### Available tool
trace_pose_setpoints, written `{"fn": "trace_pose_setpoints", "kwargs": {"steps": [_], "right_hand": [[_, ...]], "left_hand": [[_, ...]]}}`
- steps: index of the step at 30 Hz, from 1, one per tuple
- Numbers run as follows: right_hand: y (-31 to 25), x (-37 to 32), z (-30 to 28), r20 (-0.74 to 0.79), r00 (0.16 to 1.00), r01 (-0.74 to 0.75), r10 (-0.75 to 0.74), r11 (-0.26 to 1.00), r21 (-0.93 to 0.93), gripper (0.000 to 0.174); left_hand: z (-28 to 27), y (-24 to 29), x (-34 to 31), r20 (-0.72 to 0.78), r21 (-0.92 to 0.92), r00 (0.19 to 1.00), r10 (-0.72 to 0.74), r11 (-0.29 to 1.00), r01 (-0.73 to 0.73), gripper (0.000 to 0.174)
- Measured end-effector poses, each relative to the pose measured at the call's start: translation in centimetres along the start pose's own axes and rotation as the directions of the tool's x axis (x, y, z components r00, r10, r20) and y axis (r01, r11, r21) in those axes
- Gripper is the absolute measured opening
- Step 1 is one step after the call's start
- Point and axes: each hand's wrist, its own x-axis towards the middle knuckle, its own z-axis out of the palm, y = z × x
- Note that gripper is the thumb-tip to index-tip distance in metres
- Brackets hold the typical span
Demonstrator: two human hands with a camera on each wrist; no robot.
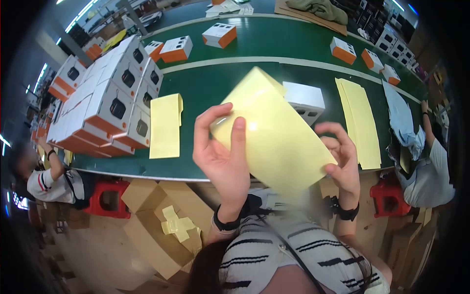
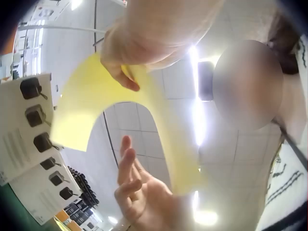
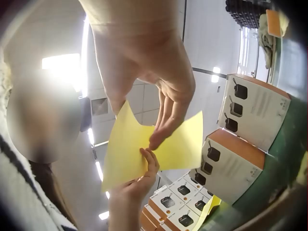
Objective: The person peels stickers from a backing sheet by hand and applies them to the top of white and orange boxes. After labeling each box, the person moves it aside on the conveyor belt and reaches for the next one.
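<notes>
Both hands hold a thin yellow card sheet (image 1: 274, 132) in front of the chest, above the front edge of the green table. My left hand (image 1: 223, 152) pinches its left side, thumb on the near face and fingers behind. At the lower right corner, my right hand (image 1: 345, 154) has its thumb on the edge and its fingers bent. The right wrist view shows the sheet (image 3: 127, 154) bowed between that thumb and fingers. From the left wrist, the sheet (image 2: 86, 96) curves in an arch. Partly behind it stands a white box (image 1: 303, 95).
Stacked white and orange boxes (image 1: 117, 98) stand at left, beside yellow sheets (image 1: 165, 127). More yellow sheets (image 1: 360, 122) lie at right. Below the table, an open carton (image 1: 142, 215) contains yellow pieces (image 1: 178, 225). Red stools (image 1: 108, 198) and other people flank me. Boxes (image 1: 219, 35) sit farther back.
</notes>
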Motion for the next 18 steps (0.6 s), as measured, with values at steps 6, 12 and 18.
{"fn": "trace_pose_setpoints", "kwargs": {"steps": [6,12,18], "right_hand": [[0.3,1.5,0.0,-0.123,0.989,0.083,-0.082,0.997,0.003,0.024],[0.3,3.4,1.9,-0.214,0.967,0.111,-0.135,0.986,-0.121,0.020],[1.2,3.6,3.8,-0.172,0.970,0.175,-0.172,0.985,-0.001,0.023]], "left_hand": [[0.0,-0.7,2.3,0.116,0.601,0.946,0.304,0.736,-0.310,0.032],[-0.1,3.3,0.9,0.383,0.910,0.870,0.309,0.033,-0.412,0.040],[1.1,3.0,-0.2,0.595,0.619,0.790,0.150,0.542,-0.569,0.033]]}}
